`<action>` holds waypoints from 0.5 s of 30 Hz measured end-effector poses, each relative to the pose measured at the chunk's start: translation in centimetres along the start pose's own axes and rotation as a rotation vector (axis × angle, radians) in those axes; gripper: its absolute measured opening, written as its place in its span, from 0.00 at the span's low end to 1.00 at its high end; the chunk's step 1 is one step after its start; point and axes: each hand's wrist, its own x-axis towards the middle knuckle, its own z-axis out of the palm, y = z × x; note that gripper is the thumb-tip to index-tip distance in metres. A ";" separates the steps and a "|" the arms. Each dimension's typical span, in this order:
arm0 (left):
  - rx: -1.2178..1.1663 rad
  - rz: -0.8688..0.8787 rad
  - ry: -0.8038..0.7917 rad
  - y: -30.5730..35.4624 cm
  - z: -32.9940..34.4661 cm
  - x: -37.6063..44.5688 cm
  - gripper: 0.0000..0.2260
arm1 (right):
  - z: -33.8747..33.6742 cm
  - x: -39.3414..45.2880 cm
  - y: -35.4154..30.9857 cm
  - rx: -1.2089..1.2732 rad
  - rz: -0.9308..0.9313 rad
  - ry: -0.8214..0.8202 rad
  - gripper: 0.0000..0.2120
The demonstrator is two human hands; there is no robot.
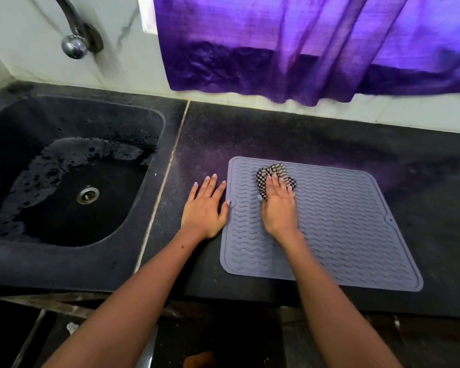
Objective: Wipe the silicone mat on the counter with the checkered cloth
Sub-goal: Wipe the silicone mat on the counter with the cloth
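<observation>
A grey silicone mat (343, 227) with wavy ridges lies flat on the dark counter (303, 134). A bunched black-and-white checkered cloth (272, 171) sits on the mat's far left part. My right hand (279, 205) presses down on the cloth, covering its near half. My left hand (206, 205) lies flat on the counter with fingers spread, its thumb tip touching the mat's left edge.
A dark wet sink (64, 181) with a metal drain (87, 195) sits to the left, past a pale seam in the counter. A chrome tap (73, 35) is on the wall above it. A purple curtain (303, 49) hangs behind the counter.
</observation>
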 end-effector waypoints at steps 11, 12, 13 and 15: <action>-0.003 -0.013 -0.026 0.3 -0.4 -0.2 0.25 | -5.7 3.7 2.4 1.136 0.393 -0.149 0.17; -0.004 -0.013 -0.024 0.4 -0.4 -0.2 0.25 | -6.4 3.7 2.7 1.144 0.428 -0.080 0.18; -0.005 -0.015 -0.020 0.4 -0.4 -0.2 0.25 | -6.9 3.2 2.6 1.037 0.420 -0.010 0.18; -0.006 -0.012 -0.020 0.3 -0.4 -0.2 0.25 | -6.7 1.1 2.0 0.731 0.304 0.092 0.21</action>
